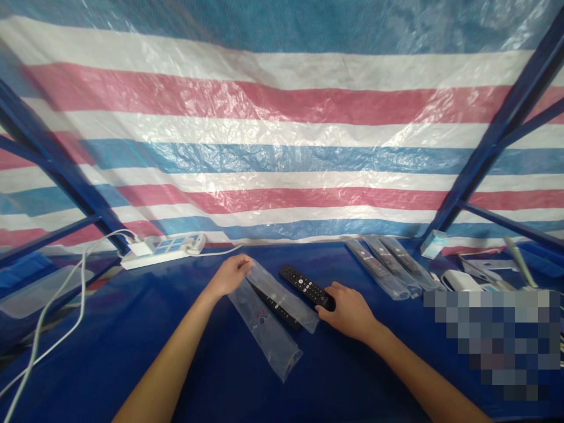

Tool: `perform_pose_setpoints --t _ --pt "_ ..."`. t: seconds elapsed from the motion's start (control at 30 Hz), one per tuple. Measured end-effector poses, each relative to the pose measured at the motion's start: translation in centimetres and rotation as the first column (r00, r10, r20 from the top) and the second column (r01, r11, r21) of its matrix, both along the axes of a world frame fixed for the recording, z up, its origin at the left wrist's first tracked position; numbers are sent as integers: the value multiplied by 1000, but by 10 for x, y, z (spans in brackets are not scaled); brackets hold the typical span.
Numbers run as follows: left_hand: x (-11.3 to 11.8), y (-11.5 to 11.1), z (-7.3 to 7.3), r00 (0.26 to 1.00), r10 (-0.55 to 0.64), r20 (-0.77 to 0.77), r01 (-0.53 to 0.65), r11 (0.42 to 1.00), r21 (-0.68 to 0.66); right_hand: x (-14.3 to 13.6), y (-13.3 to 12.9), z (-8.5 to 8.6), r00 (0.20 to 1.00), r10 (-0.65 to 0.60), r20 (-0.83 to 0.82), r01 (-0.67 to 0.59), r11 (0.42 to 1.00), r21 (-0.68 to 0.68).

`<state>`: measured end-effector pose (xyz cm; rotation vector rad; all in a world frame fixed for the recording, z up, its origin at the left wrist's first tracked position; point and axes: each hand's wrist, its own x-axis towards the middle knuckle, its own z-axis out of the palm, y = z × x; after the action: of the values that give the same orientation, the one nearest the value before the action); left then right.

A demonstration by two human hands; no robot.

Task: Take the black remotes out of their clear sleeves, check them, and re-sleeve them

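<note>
Near the middle of the blue table, my left hand (233, 274) pinches the upper end of a clear plastic sleeve (293, 298). A second clear sleeve (264, 329) lies flat below it, with a small red mark on it. Between the two sleeves shows a black remote control (275, 305), partly covered by the upper sleeve. My right hand (348, 308) grips the near end of another black remote control (304, 286), whose buttons face up. That remote lies slanted on or close to the table, just right of the upper sleeve.
Several sleeved remote controls (379, 264) lie side by side at the back right, near a small light box (434, 244). A white power strip (163, 249) with cables stands at the back left. Blue frame posts (489, 150) and a striped tarp (282, 135) bound the table (211, 376).
</note>
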<state>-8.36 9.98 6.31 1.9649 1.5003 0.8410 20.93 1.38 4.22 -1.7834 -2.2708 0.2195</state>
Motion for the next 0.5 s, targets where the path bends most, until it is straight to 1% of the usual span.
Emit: perform_pose_setpoints --t 0.1,0.2,0.27,0.3,0.37,0.43,0.47,0.5 --pt "-4 -3 -2 992 8 -129 -8 1000 -1 -11 4 -1 999 48 -13 -48 999 -2" --pt "-4 -6 -6 966 26 -256 -28 1000 -2 -13 6 0 995 90 -53 -90 996 14" --pt "-4 -10 -9 921 69 -382 -63 998 28 -5 7 2 997 50 -58 -46 996 71" --pt "-3 -12 -9 887 105 -450 -86 994 62 2 8 5 999 -4 -37 8 994 112" --pt "0 -16 -7 805 199 -559 -131 978 159 21 9 11 983 -175 48 162 966 201" --pt "4 -20 -3 738 285 -612 -154 954 259 46 10 16 913 -378 155 331 907 261" --pt "6 -22 -1 718 313 -622 -153 942 297 59 11 17 870 -454 191 397 876 275" --pt "9 -23 2 707 329 -626 -146 934 326 71 12 17 836 -505 214 445 853 273"
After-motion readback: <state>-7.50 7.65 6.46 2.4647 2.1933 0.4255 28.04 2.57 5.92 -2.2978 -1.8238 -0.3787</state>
